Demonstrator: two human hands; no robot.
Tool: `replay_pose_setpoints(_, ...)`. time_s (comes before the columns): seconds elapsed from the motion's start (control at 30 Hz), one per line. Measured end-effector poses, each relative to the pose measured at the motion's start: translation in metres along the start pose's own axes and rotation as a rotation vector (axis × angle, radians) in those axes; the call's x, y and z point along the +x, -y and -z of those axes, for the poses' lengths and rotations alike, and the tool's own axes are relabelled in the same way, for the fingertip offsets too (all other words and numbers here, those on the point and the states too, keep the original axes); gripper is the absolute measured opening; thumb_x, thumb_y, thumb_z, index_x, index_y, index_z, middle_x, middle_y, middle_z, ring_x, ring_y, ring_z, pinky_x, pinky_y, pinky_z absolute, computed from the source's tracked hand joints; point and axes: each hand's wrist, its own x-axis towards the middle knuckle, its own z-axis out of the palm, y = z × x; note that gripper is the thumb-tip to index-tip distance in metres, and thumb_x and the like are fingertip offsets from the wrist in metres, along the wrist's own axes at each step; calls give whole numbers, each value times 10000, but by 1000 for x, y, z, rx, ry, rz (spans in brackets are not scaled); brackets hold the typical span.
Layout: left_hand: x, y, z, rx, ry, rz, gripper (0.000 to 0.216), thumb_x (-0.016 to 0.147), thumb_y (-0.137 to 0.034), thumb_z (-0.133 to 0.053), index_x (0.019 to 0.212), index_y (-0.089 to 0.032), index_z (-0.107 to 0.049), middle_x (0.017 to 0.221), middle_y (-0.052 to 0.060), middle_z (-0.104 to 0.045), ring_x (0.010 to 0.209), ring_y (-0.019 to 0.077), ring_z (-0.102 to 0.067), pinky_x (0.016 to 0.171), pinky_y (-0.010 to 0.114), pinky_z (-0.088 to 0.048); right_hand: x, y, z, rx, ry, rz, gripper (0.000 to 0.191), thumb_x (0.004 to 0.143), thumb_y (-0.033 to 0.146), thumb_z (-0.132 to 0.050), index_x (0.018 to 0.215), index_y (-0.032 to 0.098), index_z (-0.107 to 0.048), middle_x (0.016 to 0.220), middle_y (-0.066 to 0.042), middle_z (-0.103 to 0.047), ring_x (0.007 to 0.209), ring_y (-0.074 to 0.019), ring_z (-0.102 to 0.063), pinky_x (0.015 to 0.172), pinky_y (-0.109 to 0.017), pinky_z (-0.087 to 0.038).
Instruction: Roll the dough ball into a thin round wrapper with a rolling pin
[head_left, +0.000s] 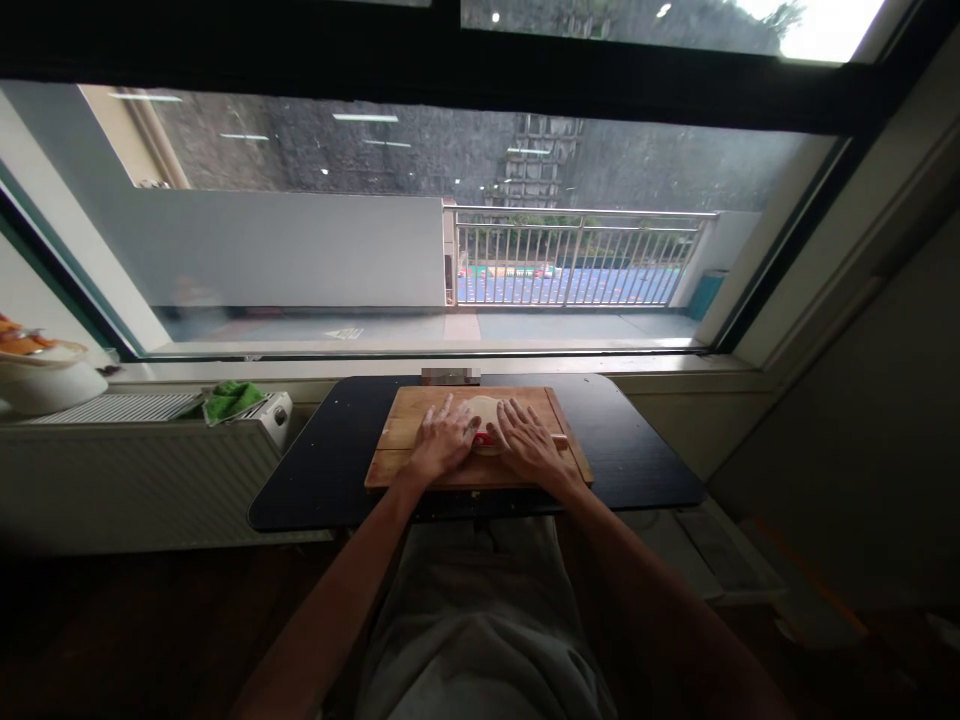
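Note:
A wooden cutting board (397,432) lies on a dark table. On it is a thin, roundish sheet of pale dough (484,408). Across the dough runs a rolling pin (484,438) with a red middle, its light wooden end sticking out to the right. My left hand (442,438) rests flat over the pin's left part, fingers stretched forward. Flat on the right part lies my right hand (526,440), fingers outstretched and slightly apart. Both hands look whitish at the fingers. The pin's left end is hidden under my left hand.
The dark table (637,460) stands against the window sill (337,370). To the left is a radiator (135,480) with a green cloth (234,400) and a white pot (49,378) on top. A small blurred object (450,376) sits behind the board.

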Motion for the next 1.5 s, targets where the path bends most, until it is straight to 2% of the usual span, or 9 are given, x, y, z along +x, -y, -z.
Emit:
replay_pose_setpoints(0.17, 9, -2, 0, 25, 33, 36, 604, 1186, -470, -261, 1615, -242, -622, 1770, 83, -515, 1703, 313, -379, 1379, 572, -317, 9, -1, 0, 0, 37, -48, 640, 1216, 406, -253, 1761, 127, -435, 1736, -178, -525, 1677, -321, -421, 1382, -567, -312)
replay_pose_setpoints(0.3, -21, -3, -4, 15, -7, -8, 614, 1188, -471, -251, 1634, -232, -598, 1769, 86, -517, 1708, 304, -369, 1374, 536, -337, -14, 5, -4, 53, -13, -15, 673, 1216, 464, -262, 1782, 125, -395, 1761, -181, -484, 1691, -316, -394, 1383, -532, -329)
replay_pose_setpoints(0.47, -50, -2, -9, -11, -44, -25, 643, 1188, -478, -243, 1705, -201, -506, 1787, 108, -484, 1714, 280, -359, 1384, 472, -319, -34, 6, -7, 63, -29, 83, 691, 1217, 457, -262, 1785, 77, -360, 1788, -194, -433, 1717, -318, -334, 1416, -545, -250)
replay_pose_setpoints(0.8, 15, 2, 4, 21, 76, 65, 664, 1186, -491, -216, 1660, -166, -548, 1802, 130, -457, 1714, 306, -356, 1381, 542, -318, 20, -11, -5, 6, 87, -10, 609, 1194, 340, -352, 1762, 135, -434, 1784, -163, -447, 1708, -293, -357, 1398, -532, -298)
replay_pose_setpoints(0.9, 11, 1, 2, 18, 70, 66, 667, 1186, -501, -213, 1651, -171, -561, 1790, 135, -476, 1705, 311, -374, 1373, 546, -331, 14, -8, -7, 20, 57, -15, 617, 1200, 363, -323, 1771, 152, -423, 1787, -145, -452, 1706, -282, -362, 1395, -509, -306)
replay_pose_setpoints(1.03, -15, -1, -5, 18, 3, 42, 638, 1184, -497, -238, 1633, -214, -593, 1759, 107, -530, 1700, 318, -380, 1347, 521, -374, -8, 1, -8, 50, -11, 7, 673, 1205, 419, -281, 1764, 67, -405, 1795, -187, -433, 1713, -303, -347, 1402, -495, -287)
replay_pose_setpoints(1.17, -27, -2, -7, 13, -17, 20, 643, 1183, -503, -252, 1659, -209, -569, 1778, 104, -502, 1704, 334, -371, 1335, 520, -391, -17, 2, -5, 60, -11, 53, 685, 1208, 415, -240, 1753, 35, -410, 1817, -181, -397, 1741, -301, -270, 1417, -499, -238)
replay_pose_setpoints(1.33, 0, 2, -3, 6, 31, 58, 652, 1190, -517, -224, 1611, -212, -616, 1780, 106, -500, 1720, 313, -339, 1359, 547, -348, 8, -9, -6, 37, 56, 9, 639, 1212, 390, -262, 1764, 110, -420, 1801, -156, -436, 1726, -288, -315, 1410, -514, -241)
replay_pose_setpoints(1.5, 30, 5, 2, 4, 87, 95, 653, 1192, -534, -237, 1638, -208, -587, 1804, 150, -450, 1724, 331, -328, 1368, 607, -311, 35, -15, -6, 10, 95, -67, 640, 1215, 414, -276, 1813, 190, -324, 1842, -109, -361, 1736, -281, -285, 1407, -535, -231)
